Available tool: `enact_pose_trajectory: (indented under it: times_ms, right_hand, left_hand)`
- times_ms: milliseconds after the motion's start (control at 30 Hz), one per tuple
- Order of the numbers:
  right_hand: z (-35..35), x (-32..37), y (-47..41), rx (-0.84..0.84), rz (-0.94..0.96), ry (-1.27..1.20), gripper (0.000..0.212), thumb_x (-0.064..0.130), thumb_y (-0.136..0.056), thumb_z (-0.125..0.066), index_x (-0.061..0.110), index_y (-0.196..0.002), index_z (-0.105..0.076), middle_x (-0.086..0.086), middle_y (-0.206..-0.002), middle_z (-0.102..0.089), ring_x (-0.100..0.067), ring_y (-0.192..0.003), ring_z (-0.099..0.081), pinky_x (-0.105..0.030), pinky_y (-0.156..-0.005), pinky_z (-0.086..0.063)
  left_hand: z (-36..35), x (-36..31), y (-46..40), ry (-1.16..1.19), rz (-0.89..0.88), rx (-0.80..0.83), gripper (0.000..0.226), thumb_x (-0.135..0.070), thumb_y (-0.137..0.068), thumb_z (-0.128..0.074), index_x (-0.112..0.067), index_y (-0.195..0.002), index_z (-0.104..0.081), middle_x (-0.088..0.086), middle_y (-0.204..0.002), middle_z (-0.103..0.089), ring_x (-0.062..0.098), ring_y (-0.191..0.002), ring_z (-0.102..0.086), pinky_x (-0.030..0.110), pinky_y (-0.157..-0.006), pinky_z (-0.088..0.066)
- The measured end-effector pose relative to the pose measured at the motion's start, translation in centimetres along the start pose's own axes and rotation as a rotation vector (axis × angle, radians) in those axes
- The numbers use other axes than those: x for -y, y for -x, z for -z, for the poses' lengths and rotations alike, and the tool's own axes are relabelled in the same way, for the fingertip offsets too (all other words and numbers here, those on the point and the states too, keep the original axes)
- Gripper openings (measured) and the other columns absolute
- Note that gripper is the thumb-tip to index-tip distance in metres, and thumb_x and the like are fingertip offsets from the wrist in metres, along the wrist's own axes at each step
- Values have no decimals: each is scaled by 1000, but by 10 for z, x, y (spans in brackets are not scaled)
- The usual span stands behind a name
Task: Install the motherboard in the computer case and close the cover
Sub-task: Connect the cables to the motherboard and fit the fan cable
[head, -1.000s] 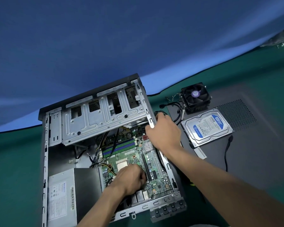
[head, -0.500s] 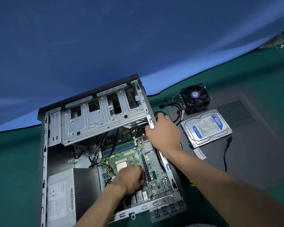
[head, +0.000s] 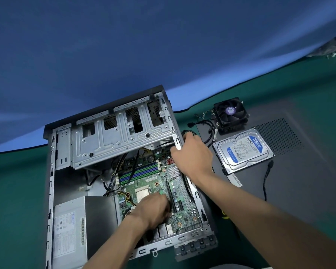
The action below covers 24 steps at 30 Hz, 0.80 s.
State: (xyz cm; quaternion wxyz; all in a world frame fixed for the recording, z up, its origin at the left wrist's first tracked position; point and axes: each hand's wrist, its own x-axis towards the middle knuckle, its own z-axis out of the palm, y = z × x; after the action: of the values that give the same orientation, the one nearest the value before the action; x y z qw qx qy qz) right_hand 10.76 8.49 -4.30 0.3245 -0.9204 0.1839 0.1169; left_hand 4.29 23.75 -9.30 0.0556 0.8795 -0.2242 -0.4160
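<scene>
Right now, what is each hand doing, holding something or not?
Left hand: fingers curled down on the motherboard; holding anything, cannot tell.
Right hand: gripping the computer case side rail.

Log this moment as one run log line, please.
green motherboard: inside open grey metal computer case | left hand: on board, grip unclear | right hand: on case rail | cover: off

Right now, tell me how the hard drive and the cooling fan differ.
The hard drive is flat and silver with a blue label; the cooling fan is black, blocky and taller. The cooling fan trails thin wires, while the hard drive shows none attached. The hard drive lies nearer the person than the cooling fan. Both rest on the dark side panel, outside the case.
</scene>
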Motion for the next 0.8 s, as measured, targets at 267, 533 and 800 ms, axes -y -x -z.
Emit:
enact_pose_trajectory:
  times_ms: [267, 533, 800]
  right_hand:
    - [1, 0, 0, 3, 6, -8, 45, 39, -87, -54, 12, -123, -49, -7, -123, -54, -27, -103, -56, -34, -81, -41]
    - [0, -1, -1, 0, 2, -2, 45, 39, -86, -53, 12, -122, -49, -8, -122, -54, -28, -103, -56, -34, -76, -39]
    - [1, 0, 0, 4, -1, -6, 46, 40, -87, -53, 12, -124, -48, -8, -123, -53, -28, -104, -56, -35, -79, -41]
  left_hand:
    - [-5, 3, 3, -35, -31, -49, 14, -16, -94, -54, -14, -87, -66, -6, -80, -60, 9, -72, -57, 14, -64, -42]
    - [-8, 4, -2, -51, -22, -52, 15, -16, -95, -51, -12, -91, -66, 0, -90, -66, 14, -85, -61, 21, -78, -49]
    - [-8, 2, -4, -35, -9, -28, 10, -17, -95, -54, -12, -93, -62, 0, -91, -65, 13, -85, -62, 20, -76, -49]
